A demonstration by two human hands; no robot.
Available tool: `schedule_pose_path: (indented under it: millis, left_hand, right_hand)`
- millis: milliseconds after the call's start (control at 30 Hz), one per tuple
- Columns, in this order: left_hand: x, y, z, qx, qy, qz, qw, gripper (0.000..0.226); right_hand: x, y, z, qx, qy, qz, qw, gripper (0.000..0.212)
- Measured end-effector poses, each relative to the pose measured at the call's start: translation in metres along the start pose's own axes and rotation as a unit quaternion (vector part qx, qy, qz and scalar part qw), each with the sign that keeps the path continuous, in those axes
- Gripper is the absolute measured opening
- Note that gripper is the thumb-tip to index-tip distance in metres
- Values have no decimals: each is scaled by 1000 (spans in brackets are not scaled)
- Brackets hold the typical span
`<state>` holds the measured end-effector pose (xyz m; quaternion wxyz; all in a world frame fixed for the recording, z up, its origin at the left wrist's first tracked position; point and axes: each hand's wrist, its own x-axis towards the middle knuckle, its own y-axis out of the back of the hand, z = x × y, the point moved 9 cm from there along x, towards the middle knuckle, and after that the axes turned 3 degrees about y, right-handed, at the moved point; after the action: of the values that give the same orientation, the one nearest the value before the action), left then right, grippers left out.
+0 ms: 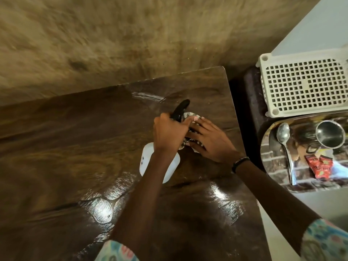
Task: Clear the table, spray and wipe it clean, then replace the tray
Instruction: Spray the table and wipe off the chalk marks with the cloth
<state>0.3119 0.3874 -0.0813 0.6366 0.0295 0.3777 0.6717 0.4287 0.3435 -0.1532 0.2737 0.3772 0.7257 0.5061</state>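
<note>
left hand [168,132] grips spray bottle [160,162] | right hand [211,140] presses cloth [188,117] flat on counter [75,147] | tray [273,166] with spoon [284,140], cup [329,134] well right

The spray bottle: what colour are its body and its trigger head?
Spray bottle: white body, black trigger head, seen in the head view.

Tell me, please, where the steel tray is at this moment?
The steel tray is off the wooden table, at the right edge of the head view, just below the white perforated basket; it holds a spoon, a steel cup and red sachets.
</note>
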Motion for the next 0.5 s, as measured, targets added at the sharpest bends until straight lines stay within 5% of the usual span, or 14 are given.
schedule_pose_path:
  millis: [367, 500]
  left_hand:
    - [14, 19, -13, 10, 17, -1, 1000, 55]
    - [14, 34, -28, 4, 41, -10, 999, 41]
  right_hand:
    - [-7, 24, 56, 20, -115, 49, 992, 44]
    - [4, 35, 92, 9, -186, 94, 978, 46]
